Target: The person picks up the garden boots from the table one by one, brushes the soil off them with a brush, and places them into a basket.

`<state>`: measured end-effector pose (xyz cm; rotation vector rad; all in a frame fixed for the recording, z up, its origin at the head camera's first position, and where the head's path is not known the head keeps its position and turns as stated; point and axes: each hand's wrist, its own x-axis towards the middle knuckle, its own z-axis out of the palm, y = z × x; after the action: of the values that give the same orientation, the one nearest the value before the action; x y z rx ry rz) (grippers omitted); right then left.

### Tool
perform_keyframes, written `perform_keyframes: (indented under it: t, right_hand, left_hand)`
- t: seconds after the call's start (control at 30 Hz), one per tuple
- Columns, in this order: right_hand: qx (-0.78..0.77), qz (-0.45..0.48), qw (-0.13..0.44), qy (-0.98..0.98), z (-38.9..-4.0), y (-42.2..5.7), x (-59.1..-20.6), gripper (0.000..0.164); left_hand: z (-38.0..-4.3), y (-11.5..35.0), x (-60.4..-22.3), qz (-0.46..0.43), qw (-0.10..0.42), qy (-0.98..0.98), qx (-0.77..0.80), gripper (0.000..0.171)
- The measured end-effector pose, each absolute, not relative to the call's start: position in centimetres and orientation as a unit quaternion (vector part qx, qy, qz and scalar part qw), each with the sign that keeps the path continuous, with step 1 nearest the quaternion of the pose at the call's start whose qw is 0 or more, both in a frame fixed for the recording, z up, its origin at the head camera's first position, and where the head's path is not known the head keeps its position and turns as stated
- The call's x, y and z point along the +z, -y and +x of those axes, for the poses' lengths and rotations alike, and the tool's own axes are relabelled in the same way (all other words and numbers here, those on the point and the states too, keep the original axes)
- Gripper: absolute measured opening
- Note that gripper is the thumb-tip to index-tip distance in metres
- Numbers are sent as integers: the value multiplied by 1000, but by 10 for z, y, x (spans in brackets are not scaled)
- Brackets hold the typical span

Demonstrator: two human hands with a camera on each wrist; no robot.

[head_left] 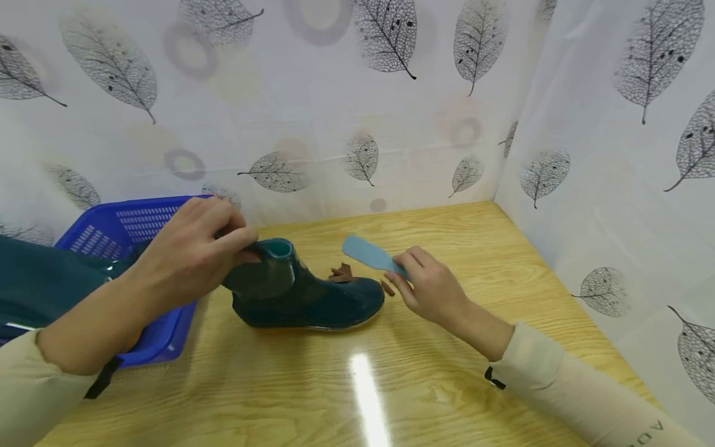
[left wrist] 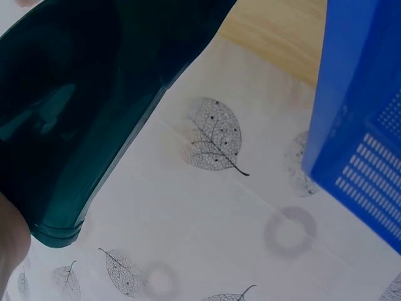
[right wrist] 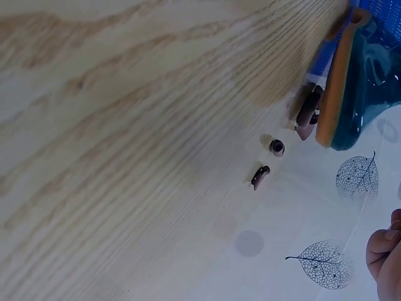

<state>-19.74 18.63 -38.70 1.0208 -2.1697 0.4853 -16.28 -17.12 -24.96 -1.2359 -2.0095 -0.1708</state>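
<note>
A glossy dark green rain boot (head_left: 313, 301) stands on the table, toe pointing right; its shaft and a sole edge also show in the left wrist view. My left hand (head_left: 187, 248) grips the top of its shaft, thumb at the opening. My right hand (head_left: 430, 285) pinches one end of a light blue flat spatula (head_left: 368, 253), its blade held above the toe. Brown, flake-like pieces (head_left: 343, 273) lie behind the toe, with a smaller one (head_left: 388, 287) by the tip. The right wrist view shows several brown bits (right wrist: 260, 177) beside the boot (right wrist: 357, 81).
A blue plastic basket (head_left: 167, 335) stands at the left with dark things inside. Another dark green boot (head_left: 50, 282) lies across it, partly behind my left forearm. The wooden table (head_left: 475, 385) meets leaf-patterned white sheeting (head_left: 424, 155) at the back and right.
</note>
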Motion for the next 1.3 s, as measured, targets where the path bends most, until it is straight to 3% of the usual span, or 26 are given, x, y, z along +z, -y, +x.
perform_keyframes:
  t: [0.43,0.6,0.87,1.0,1.1,1.2,1.3]
  right_hand:
    - [186,389,332,839,-197,-185,-389,25]
    - [187,396,323,839,-196,-184,-393,33]
    - [187,403,306,842,-192,-182,-399,24]
    - [190,402,303,843,-192,-182,-401,22]
    - [191,403,300,843,-192,-181,-403,21]
    - [189,406,296,844,-191,-180,-404,21]
    - [187,408,291,845,-190,-179,-404,22]
  left_hand:
    - [-151,178,-253,-493,362,788,-70,46]
    - [-148,177,-256,-502,338,790,-95,48]
    - [-140,179,-255,-401,237,853,-235,39]
    - [-138,181,-249,-350,170,896,-214,35]
    - [-137,185,-247,-360,132,906,-177,24]
    - [-134,187,-249,-398,131,898,-132,18]
    - [-131,185,-253,-454,176,869,-93,15]
